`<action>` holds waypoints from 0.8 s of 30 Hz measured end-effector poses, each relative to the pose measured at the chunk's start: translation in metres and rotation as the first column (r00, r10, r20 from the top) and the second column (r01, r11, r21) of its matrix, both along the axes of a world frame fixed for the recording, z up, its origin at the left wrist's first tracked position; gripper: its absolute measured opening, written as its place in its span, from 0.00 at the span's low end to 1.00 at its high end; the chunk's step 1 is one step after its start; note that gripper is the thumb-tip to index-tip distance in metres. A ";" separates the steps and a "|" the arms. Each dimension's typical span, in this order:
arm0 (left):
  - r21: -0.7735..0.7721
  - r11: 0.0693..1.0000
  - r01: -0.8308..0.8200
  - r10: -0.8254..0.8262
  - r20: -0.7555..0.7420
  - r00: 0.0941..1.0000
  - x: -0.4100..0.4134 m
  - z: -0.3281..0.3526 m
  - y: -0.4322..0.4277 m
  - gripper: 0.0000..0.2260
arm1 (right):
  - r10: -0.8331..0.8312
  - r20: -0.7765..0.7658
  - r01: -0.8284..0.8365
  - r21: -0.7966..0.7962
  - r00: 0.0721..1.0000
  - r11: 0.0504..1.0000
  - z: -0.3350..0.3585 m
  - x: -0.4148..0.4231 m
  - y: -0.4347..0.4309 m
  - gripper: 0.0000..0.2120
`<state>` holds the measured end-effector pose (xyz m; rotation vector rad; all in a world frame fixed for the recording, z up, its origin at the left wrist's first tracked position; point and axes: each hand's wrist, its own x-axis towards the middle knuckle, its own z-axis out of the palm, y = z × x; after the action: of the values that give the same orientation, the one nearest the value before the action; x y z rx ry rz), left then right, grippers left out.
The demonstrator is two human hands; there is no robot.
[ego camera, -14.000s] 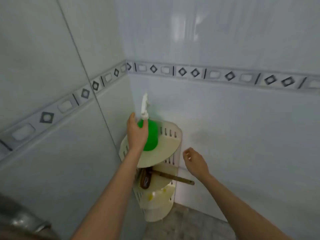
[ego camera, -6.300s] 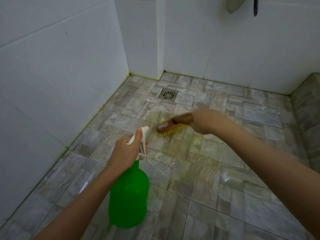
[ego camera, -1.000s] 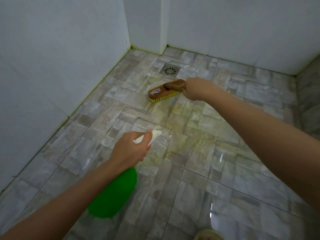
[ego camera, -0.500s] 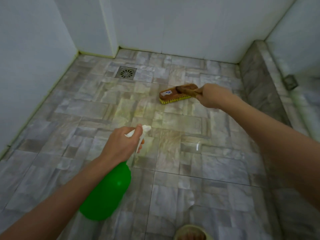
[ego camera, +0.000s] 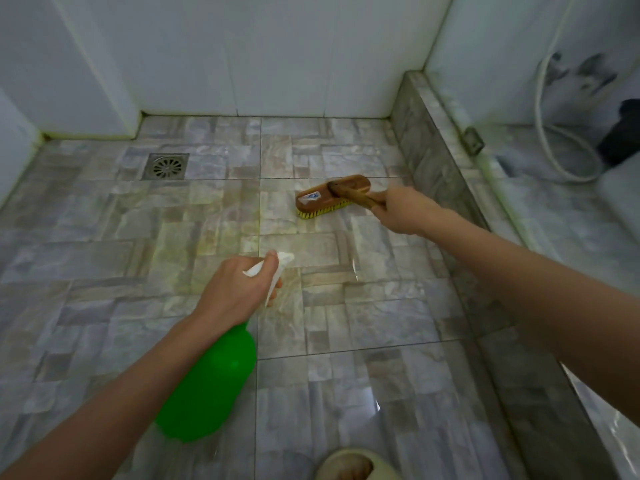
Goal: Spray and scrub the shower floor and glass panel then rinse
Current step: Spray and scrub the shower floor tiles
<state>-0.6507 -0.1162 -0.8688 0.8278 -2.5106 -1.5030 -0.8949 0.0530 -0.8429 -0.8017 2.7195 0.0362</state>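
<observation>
Rightward since half a second ago, the scrub brush [ego camera: 332, 195] now lies farther from the drain [ego camera: 166, 166] and near the raised curb [ego camera: 436, 161]. Its bristles are down on the shower floor [ego camera: 346, 323]. The right hand [ego camera: 403, 211] curls its fingers round the wooden handle, while the left hand [ego camera: 235, 292] wraps its fingers round the green spray bottle [ego camera: 211, 386] at the white trigger head, held above the tiles.

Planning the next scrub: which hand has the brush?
The right hand grips the wooden scrub brush by its handle; the left hand holds the green spray bottle.
</observation>
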 end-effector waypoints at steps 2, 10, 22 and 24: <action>-0.042 0.999 0.008 -0.008 0.004 1.000 -0.001 -0.003 0.003 0.25 | -0.018 0.026 0.018 -0.015 1.000 1.000 0.001 0.002 0.002 0.18; -0.172 0.985 0.014 -0.017 -0.018 1.000 -0.006 0.004 -0.002 0.26 | -0.018 0.046 0.020 -0.028 0.999 0.999 0.002 0.005 -0.007 0.18; -0.094 0.981 -0.171 0.170 -0.018 0.985 0.022 0.001 -0.028 0.27 | -0.016 0.023 0.017 -0.068 1.000 0.998 0.003 0.028 -0.033 0.19; -0.118 0.972 -0.202 0.199 -0.036 0.979 0.029 0.003 -0.036 0.26 | 0.044 0.039 -0.043 -0.036 0.998 0.998 0.013 0.040 -0.039 0.19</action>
<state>-0.6215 -0.1522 -0.8659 1.0018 -2.3899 -1.2760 -0.8551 0.0138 -0.8295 -0.8623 2.6723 -0.0172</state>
